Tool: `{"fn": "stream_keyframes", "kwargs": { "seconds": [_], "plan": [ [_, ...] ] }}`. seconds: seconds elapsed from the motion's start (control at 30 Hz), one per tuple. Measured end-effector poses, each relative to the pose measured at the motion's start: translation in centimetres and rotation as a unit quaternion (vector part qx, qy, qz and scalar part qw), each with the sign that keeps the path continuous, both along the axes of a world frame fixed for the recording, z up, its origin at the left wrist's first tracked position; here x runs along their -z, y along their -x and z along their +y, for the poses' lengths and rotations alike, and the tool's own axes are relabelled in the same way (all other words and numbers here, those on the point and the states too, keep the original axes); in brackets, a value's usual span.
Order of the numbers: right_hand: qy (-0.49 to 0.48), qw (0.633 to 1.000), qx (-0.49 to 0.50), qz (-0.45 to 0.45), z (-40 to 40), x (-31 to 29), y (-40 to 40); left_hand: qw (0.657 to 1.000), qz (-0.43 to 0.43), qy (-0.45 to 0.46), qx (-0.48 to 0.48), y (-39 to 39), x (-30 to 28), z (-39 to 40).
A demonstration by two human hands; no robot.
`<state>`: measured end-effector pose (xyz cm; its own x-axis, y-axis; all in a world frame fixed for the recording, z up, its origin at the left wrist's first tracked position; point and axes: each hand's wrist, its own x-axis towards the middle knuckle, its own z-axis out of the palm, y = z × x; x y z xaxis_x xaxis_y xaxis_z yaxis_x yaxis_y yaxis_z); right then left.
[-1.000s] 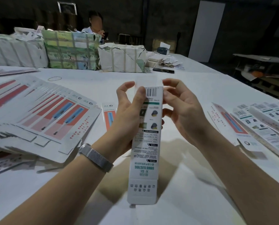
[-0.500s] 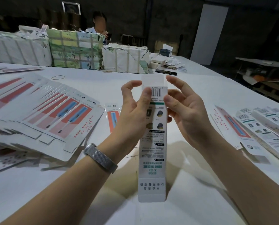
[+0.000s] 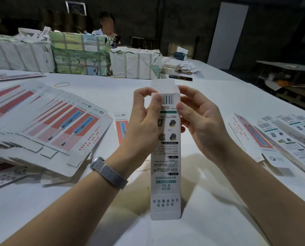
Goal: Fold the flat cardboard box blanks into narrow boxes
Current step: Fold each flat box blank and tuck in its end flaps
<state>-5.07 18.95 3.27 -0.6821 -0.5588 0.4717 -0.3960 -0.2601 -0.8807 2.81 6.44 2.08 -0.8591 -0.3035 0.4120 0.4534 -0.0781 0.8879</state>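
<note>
Hands held the narrow white printed cardboard box (image 3: 165, 157) upright between them, left hand (image 3: 143, 125) and right hand (image 3: 199, 121) pinching its top by the barcode, where the plain white end flap (image 3: 163, 87) above the thumbs likely needed tucking next.

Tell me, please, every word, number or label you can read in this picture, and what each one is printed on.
"SONIC ELECTRIC": upside down on the narrow box.
"X-S1": same box, just below.
"QF": flap of a flat blank at the right.
Too small or blurred: barcode digits, Chinese text on the box, red characters on the fanned blanks.
</note>
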Motion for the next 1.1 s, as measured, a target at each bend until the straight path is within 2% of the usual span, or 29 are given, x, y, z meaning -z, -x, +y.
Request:
{"fn": "stream_keyframes", "kwargs": {
  "seconds": [0.27, 0.5, 0.77, 0.9, 1.1],
  "plan": [
    [-0.012, 0.999, -0.04, -0.006, 0.63, -0.39, 0.34, 0.999, 0.017, 0.029, 0.011, -0.02, 0.11, 0.05],
    [-0.009, 1.0, -0.01, 0.023, 0.72, -0.37, 0.36, 0.999, 0.007, 0.034, 0.036, -0.24, 0.0, -0.01],
    [0.053, 0.997, -0.056, -0.007, 0.65, -0.56, -0.19, 0.999, 0.011, 0.019, 0.041, -0.07, 0.39, -0.03],
    [0.056, 0.996, -0.06, -0.026, 0.83, -0.56, 0.03, 0.999, 0.003, 0.018, 0.039, -0.04, 0.58, 0.05],
    [0.04, 0.997, -0.059, 0.0, 0.8, -0.56, 0.25, 0.999, 0.006, 0.025, 0.041, -0.08, 0.38, 0.46]
  ]
}}
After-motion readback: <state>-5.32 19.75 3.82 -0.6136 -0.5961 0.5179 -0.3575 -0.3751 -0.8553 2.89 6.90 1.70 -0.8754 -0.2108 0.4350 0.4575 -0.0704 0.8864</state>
